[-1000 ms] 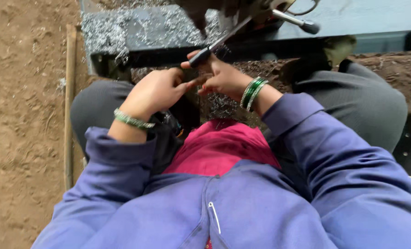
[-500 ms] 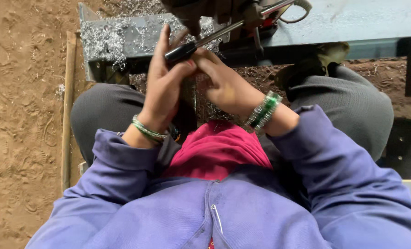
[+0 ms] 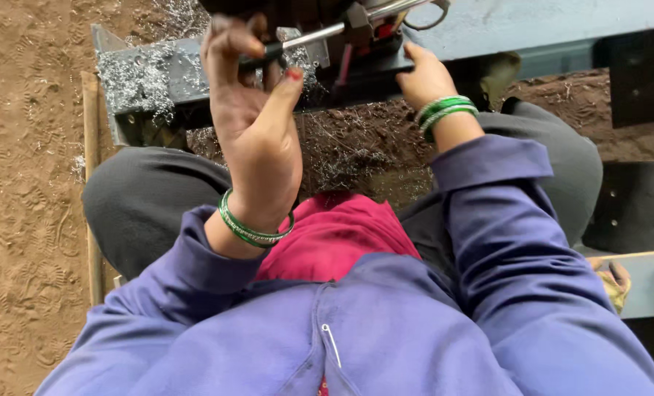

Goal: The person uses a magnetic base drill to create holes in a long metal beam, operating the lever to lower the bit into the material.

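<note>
Raised since a moment ago, the left hand point(image 3: 257, 125) curls its fingers around the lever's black grip point(image 3: 264, 53), its shaft running up-right toward the right hand point(image 3: 424, 77), whose fingers press the dark block point(image 3: 363, 70).

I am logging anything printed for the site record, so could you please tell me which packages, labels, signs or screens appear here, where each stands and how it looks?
None in view: no package, label, sign or screen shows.
The left hand grips a dark-handled metal tool over a grey metal beam strewn with shavings; the right hand rests against the dark machine part.
</note>
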